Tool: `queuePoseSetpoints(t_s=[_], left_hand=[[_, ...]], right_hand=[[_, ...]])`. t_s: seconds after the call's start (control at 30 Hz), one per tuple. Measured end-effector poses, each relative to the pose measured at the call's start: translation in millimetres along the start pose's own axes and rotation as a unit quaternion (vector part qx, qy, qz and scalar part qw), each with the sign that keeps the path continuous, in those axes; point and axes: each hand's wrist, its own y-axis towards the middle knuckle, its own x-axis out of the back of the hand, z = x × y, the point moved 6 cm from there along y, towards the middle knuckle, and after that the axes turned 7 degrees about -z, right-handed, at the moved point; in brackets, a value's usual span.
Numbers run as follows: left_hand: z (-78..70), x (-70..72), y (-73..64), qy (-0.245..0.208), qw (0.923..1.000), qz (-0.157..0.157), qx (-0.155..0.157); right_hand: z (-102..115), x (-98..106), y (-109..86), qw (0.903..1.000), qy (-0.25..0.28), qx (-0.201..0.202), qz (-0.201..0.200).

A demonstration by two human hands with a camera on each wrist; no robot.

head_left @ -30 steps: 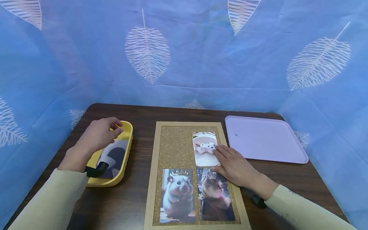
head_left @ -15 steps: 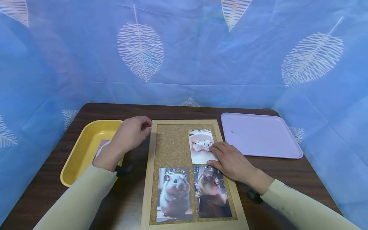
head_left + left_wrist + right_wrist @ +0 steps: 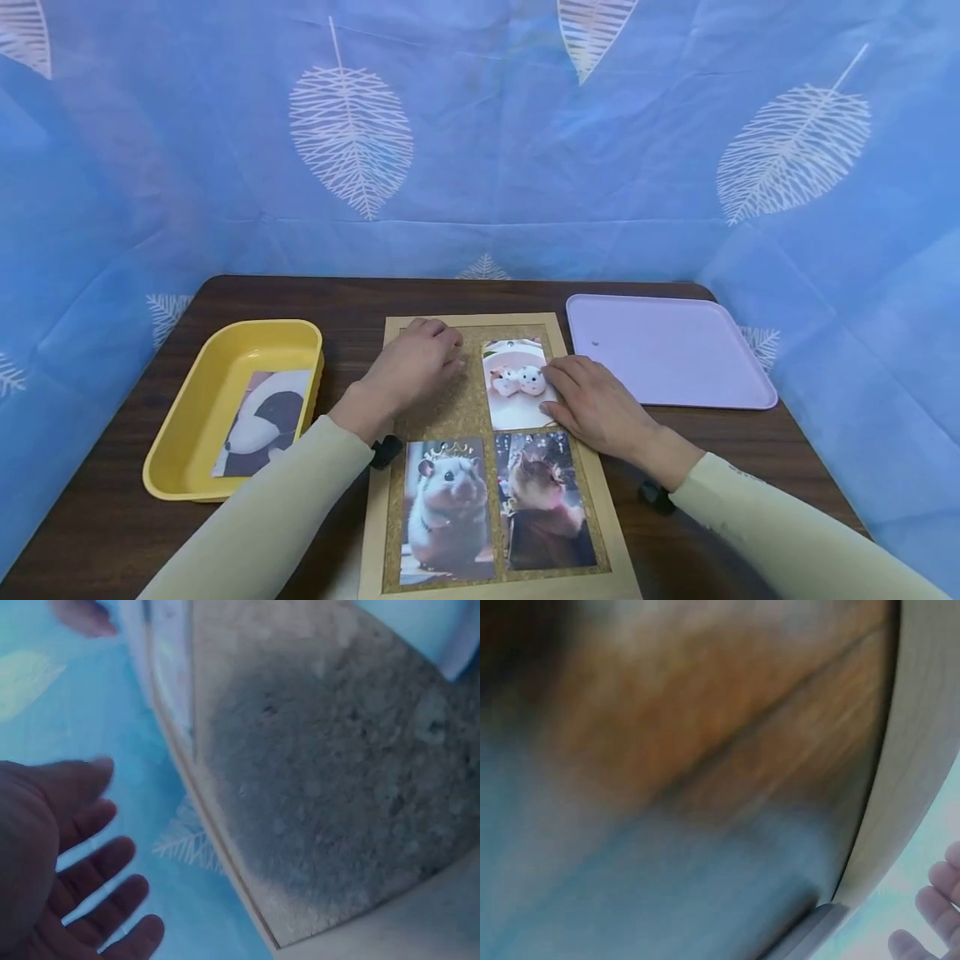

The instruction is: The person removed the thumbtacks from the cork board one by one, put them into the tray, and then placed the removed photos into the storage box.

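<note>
My left hand (image 3: 416,362) is over the bare upper-left part of the wood-framed cork board (image 3: 468,412), its fingers loosely bent. The left wrist view shows those fingers (image 3: 120,855) apart, with no thing visible between them. At the board's upper right, my right hand (image 3: 592,400) rests with fingertips at the right edge of a photo of two small white animals (image 3: 516,404). Below lie a photo of a crowned hamster (image 3: 450,508) and a darker photo of a brown rodent (image 3: 543,521). The right wrist view is blurred, showing only some fingertips (image 3: 937,904).
A yellow tray (image 3: 176,429) stands left of the board, with a photo of a grey, white and dark shape (image 3: 266,417) inside. A flat lilac tray (image 3: 675,354) lies at the back right, bearing one tiny dark speck. The dark wooden table (image 3: 352,325) meets a blue leaf-patterned cloth (image 3: 480,183) behind.
My left hand has moved right, from above the yellow tray to over the cork board, and the tray's photo is uncovered. My right hand stays at the upper-right photo. The view has shifted slightly.
</note>
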Motion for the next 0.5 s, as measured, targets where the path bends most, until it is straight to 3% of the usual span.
queuePoseSetpoints(t_s=[0.2, 0.5], left_hand=[[-13.2, -20.6, 11.7, 0.045, 0.9942, 0.049, -0.084], [-16.1, -50.9, 22.9, 0.091, 0.9802, 0.126, -0.122]], right_hand=[[-6, -5, -2.4, 0.9997, -0.012, 0.001, 0.020], [-9, -8, -7.5, 0.9989, -0.009, 0.006, 0.045]])
